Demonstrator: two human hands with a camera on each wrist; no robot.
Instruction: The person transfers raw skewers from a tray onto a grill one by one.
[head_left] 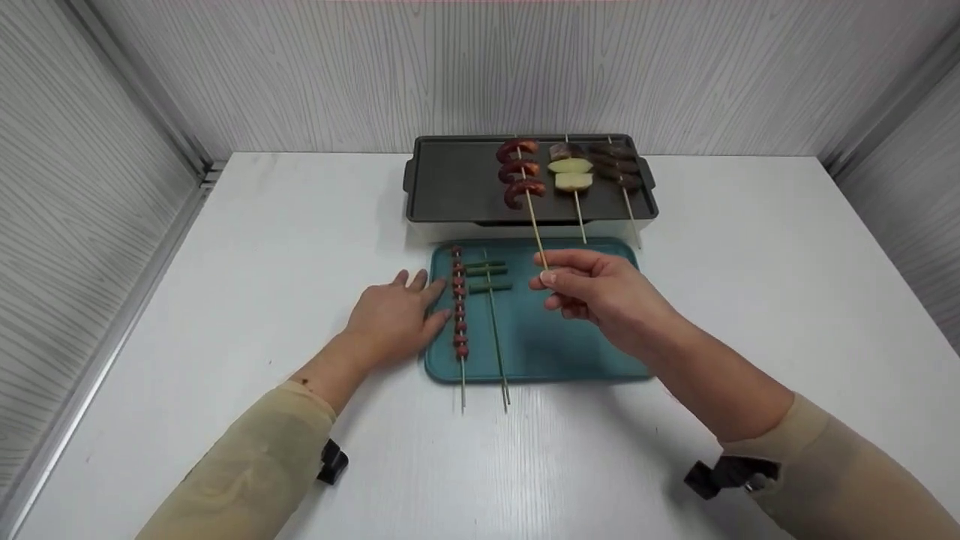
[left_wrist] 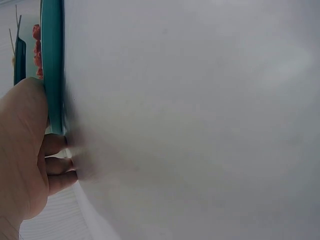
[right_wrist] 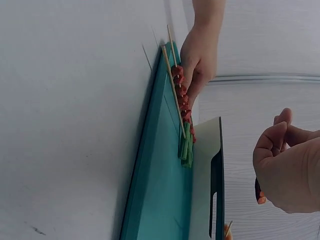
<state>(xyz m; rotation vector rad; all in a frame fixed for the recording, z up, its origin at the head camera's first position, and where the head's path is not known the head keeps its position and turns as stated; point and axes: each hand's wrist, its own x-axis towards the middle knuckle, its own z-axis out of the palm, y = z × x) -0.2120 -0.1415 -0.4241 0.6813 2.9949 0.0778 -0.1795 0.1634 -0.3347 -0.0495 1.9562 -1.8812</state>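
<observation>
My right hand [head_left: 607,292] pinches the bare stick end of a skewer with three curled red-brown pieces [head_left: 523,170]. Its pieces overlap the dark griddle plate [head_left: 457,184] in the head view; in the right wrist view most of the skewer hides behind the hand [right_wrist: 287,170]. At the left edge of a teal tray [head_left: 555,352], my left hand [head_left: 394,319] lies with fingers spread, thumb and index at the rim. Right beside them on the tray is a skewer of small red pieces [head_left: 460,326]. A skewer with green pieces [head_left: 489,287] lies to its right.
Two more skewers lie on the griddle's right part: one with pale yellow and dark pieces [head_left: 572,181], one with dark brown pieces [head_left: 621,166]. The griddle stands behind the tray on a white table [head_left: 315,225]. Patterned panels [head_left: 337,75] enclose the back and sides.
</observation>
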